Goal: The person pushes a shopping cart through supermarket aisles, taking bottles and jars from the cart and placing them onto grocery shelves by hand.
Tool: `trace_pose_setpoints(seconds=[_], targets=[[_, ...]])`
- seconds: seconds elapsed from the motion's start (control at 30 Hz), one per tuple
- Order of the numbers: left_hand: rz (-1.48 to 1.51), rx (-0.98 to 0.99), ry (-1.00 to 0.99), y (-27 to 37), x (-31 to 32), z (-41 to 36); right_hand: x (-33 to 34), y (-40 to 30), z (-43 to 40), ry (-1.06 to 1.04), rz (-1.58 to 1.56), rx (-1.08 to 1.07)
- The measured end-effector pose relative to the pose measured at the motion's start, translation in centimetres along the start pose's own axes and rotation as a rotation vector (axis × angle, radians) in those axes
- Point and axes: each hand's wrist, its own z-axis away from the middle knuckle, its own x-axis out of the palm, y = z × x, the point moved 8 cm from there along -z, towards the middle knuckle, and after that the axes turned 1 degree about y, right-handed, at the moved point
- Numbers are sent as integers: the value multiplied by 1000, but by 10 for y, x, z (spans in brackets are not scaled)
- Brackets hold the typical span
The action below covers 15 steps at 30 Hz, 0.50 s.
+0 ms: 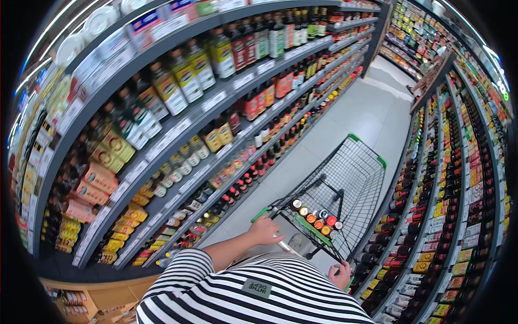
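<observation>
A wire shopping cart (356, 178) with green corner pieces stands in front of me in the aisle. My left hand (265, 231) is closed around the left part of its handle (288, 246), beside a green end. At the other end, my right hand (340, 275) curls over the handle, partly hidden by my striped shirt. Several capped bottles and jars (318, 220) are gathered at the near end of the basket, seen from above. A green panel (307, 229) runs between them and me.
Shelves (218, 99) of bottled oils and sauces curve along my left. More bottle-filled shelves (429, 218) run close along the cart's right side. Tiled floor (344, 109) stretches ahead to a person (429, 69) near the shelf end. Cardboard boxes (101, 301) lie at lower left.
</observation>
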Motion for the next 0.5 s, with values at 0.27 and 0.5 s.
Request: trace_pose_setpoints(seconds=[0.27,0.5], targets=[[-150,-39,-647,-18,11,-144,-18,-37,-108,-217,-17,-826],[-175,-18,-514,-15,-28,-246,102,151,-29,-819,-243,-427]])
